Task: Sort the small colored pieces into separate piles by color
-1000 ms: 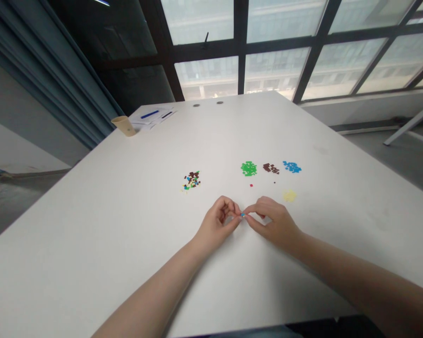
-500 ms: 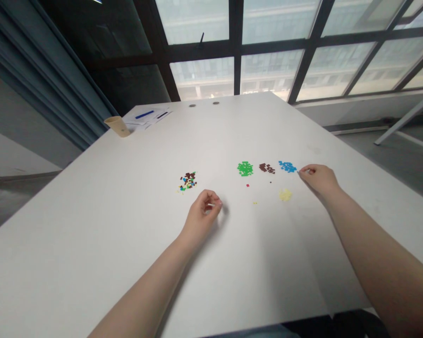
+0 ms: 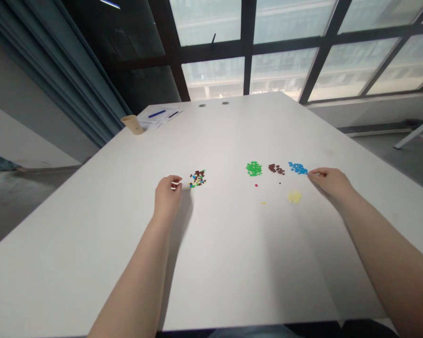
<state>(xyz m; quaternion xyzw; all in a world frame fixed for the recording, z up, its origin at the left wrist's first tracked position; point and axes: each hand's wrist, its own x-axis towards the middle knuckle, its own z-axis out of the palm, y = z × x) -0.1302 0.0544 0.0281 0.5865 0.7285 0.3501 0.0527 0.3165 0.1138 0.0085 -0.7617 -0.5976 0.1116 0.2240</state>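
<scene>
My left hand hovers just left of a mixed pile of tiny brown, green, blue and yellow pieces. Its thumb and fingers are parted, with nothing visible between them. At the right edge of a cluster of small blue square pieces, my right hand has its thumb and forefinger pinched together. Whether a piece is between those fingertips is too small to make out. Left of the blue cluster lie brown pieces, then green pieces. Pale yellow pieces sit nearer me.
A red piece, a dark speck and small yellow pieces lie singly on the white table. Towards the far left stand a paper cup and papers with a blue pen. Windows rise behind.
My left hand has moved left, from in front of the mixed pile to its left side, and its fingers have parted. The right hand stays beside the blue pieces. The view has shifted slightly left.
</scene>
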